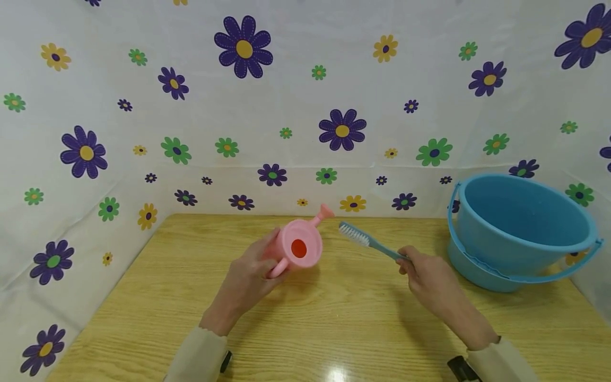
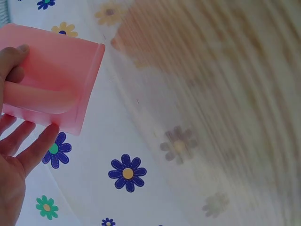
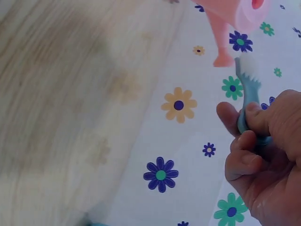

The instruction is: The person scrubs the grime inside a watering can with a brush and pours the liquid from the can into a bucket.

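The left hand (image 1: 248, 273) grips a pink watering can (image 1: 308, 259). Its fingers are closed around the handle and the body, with the thumb against the wall. The can is smooth and plastic-looking, with a round body, a circular mouth, a looped handle and a narrow spout flared at the tip. A round orange-red patch shows inside the mouth. The can is located over the middle of the counter (image 1: 334, 323), tilted so that the mouth faces the person. The handle is on the person's side; the spout points away and to the right.

The right hand (image 1: 431, 281) grips a blue brush (image 1: 381, 247) by the end of its handle, pinched between thumb and fingers. The brush has a slim, slightly curved handle and white bristles in a narrow block. Its long axis runs diagonally, from the hand leftward and away from the person. The bristle end points toward the can's spout and is near it in the head view, with a visible gap between them.

A blue bucket (image 1: 506, 215), smooth-walled with a wide oval-looking rim and a thin curved handle hanging forward, stands at right on the wood-grained counter. A white, slightly creased sheet (image 1: 296, 95) printed with flowers hangs behind.
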The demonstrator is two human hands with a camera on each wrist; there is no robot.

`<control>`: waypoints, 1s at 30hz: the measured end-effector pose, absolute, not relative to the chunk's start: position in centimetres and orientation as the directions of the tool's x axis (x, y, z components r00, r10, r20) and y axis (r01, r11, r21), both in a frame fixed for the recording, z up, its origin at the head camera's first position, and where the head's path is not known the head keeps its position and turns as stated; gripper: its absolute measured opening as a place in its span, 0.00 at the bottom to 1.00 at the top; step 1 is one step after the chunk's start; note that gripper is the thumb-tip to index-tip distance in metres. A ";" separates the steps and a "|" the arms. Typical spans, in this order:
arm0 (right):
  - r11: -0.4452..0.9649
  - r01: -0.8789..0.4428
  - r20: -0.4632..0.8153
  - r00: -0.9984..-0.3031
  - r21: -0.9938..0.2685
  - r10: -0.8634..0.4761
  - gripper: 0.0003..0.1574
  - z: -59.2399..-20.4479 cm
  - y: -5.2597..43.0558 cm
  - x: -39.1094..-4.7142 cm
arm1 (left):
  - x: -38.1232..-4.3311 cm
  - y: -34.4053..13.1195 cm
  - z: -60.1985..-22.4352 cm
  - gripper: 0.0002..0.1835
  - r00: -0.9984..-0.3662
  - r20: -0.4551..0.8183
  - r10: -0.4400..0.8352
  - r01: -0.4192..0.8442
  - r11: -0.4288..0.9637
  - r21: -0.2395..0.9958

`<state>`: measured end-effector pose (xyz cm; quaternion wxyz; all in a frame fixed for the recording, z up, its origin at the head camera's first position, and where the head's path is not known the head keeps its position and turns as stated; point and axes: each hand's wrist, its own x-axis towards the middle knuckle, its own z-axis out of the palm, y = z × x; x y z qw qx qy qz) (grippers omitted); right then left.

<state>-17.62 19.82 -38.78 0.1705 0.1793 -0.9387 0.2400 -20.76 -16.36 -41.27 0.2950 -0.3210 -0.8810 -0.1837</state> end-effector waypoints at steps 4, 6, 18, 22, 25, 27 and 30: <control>0.813 -0.498 0.503 -0.807 -0.301 -0.308 0.04 -38.2 19.6 -17.6 | -20.8 -16.3 -41.2 0.13 -0.608 0.628 0.486 0.676 0.732 0.088; 0.802 -0.545 0.560 -0.754 -0.244 -0.342 0.07 -38.0 19.5 -17.6 | -20.8 -16.2 -41.2 0.13 -0.608 0.621 0.495 0.676 0.733 0.077; 0.684 -0.730 0.697 -0.499 -0.017 -0.515 0.18 -37.1 18.0 -18.2 | -21.2 -15.5 -41.1 0.17 -0.605 0.588 0.537 0.678 0.734 0.028; 0.684 -0.730 0.690 -0.496 -0.001 -0.528 0.15 -36.7 17.5 -18.3 | -21.2 -15.3 -40.8 0.18 -0.615 0.566 0.549 0.674 0.739 0.015; 0.677 -0.736 0.676 -0.496 0.007 -0.546 0.04 -36.5 17.3 -18.4 | -21.2 -15.3 -40.8 0.19 -0.622 0.550 0.557 0.671 0.741 0.007; 0.671 -0.741 0.666 -0.493 0.016 -0.560 0.13 -36.4 17.2 -18.5 | -21.2 -15.3 -40.8 0.19 -0.625 0.547 0.557 0.669 0.743 0.007; 0.670 -0.741 0.660 -0.482 0.045 -0.577 0.19 -36.1 17.0 -18.7 | -21.2 -15.4 -40.9 0.20 -0.629 0.548 0.552 0.668 0.744 0.016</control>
